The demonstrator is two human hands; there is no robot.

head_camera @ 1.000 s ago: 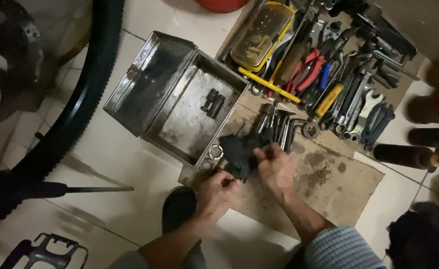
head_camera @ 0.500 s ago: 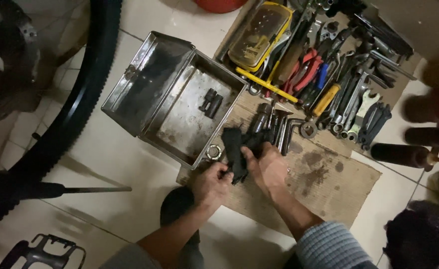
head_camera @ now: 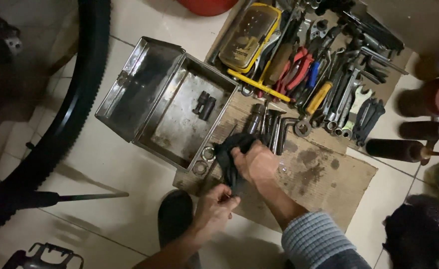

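Note:
My right hand grips a crumpled black rag over a stained sheet of cardboard. My left hand pinches the rag's lower end just below it; something small may be inside the cloth, but it is hidden. Just beyond my right hand lie several metal sockets and an L-shaped wrench. Two metal rings rest at the cardboard's left edge, beside an open metal box that holds a dark socket piece.
Many hand tools lie spread across the far cardboard, with a yellow case among them. A bicycle tyre curves along the left. Dark bottles stand at the right. My shoe rests on the tiled floor.
Both hands have kept working the black rag; my left hand has dropped lower and pulled away from my right, stretching the cloth between them.

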